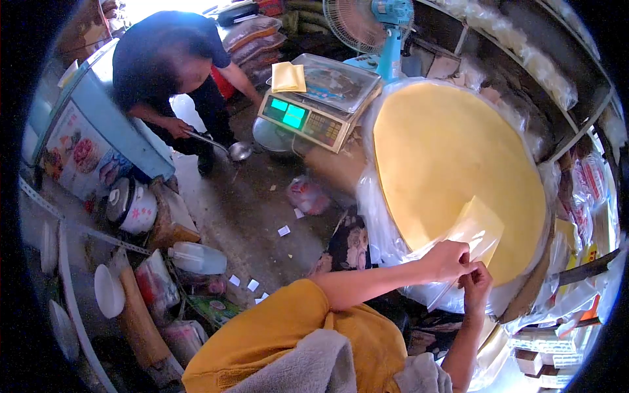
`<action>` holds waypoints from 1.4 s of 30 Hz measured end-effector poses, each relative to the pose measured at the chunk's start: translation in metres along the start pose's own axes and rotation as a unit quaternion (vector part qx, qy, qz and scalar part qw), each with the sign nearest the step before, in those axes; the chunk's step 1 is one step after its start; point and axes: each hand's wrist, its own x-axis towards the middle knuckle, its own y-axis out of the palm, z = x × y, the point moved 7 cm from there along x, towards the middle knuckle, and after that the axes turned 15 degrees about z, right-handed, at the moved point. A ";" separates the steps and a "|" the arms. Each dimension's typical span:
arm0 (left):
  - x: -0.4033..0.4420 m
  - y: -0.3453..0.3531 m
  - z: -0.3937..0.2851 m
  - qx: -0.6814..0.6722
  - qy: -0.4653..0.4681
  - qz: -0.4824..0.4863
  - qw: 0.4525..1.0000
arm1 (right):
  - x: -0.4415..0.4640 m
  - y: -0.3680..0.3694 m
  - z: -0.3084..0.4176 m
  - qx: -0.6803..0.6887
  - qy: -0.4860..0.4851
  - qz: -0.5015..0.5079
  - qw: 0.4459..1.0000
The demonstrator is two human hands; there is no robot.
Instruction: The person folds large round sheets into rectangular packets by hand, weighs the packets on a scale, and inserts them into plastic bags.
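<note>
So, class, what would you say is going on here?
A person's left hand and right hand meet at the edge of a clear plastic bag, pinching it over a large, round yellow sheet. A folded yellow piece lies on the lit scale beside it. Nearby, another person bends down, holding a metal ladle.

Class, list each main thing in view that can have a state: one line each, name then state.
Clear plastic bag: pinched in left hand and right hand
Round yellow sheet: spread flat
Electronic scale: display lit
Small yellow piece: folded, on the scale
Fan: upright; whether running, cannot tell
Ladle: held by another person
Flowered pot: lid on
Plastic jug: on its side
</note>
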 end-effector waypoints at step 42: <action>-0.024 -0.007 -0.055 0.333 0.232 -0.154 0.901 | 0.030 0.016 0.012 -0.482 -0.015 -0.037 0.875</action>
